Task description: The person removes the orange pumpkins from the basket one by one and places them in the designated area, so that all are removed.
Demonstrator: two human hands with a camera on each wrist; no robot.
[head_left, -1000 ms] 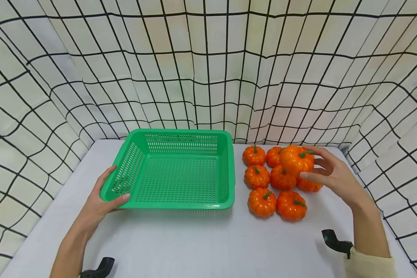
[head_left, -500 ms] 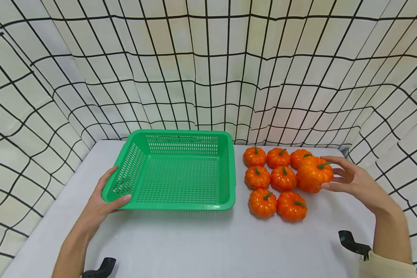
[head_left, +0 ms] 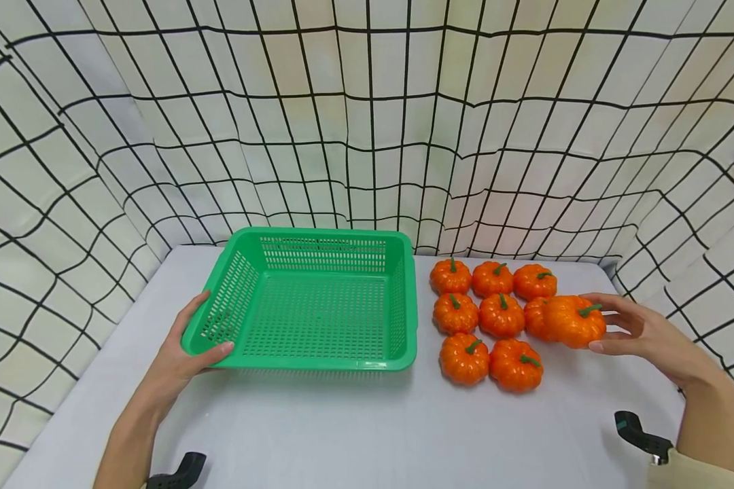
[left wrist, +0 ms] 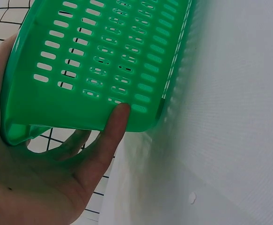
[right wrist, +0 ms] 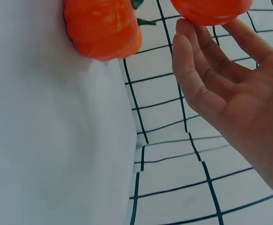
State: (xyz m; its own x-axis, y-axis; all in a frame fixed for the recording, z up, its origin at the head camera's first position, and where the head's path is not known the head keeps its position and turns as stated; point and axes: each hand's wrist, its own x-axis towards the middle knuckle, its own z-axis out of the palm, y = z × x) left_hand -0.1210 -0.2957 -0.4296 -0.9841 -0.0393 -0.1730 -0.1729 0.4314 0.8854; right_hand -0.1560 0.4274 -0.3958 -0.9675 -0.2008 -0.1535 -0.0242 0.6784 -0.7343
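My right hand holds a small orange toy pumpkin with a green stem at its fingertips, at the right end of the pumpkin group. In the head view it overlaps the pumpkin beside it. The right wrist view shows the held pumpkin above the tabletop, cut off by the top edge. On the other side, my left hand grips the left front corner of a green plastic basket, thumb over the front rim. From the left wrist view, a fingertip lies against the perforated basket wall.
Several more pumpkins stand in rough rows on the white table, right of the basket. Black-gridded white cloth walls in the table at the back and both sides.
My right hand has moved right and nearer to me, carrying the pumpkin lower from over the back of the group to its right end. Left hand and basket hold still.
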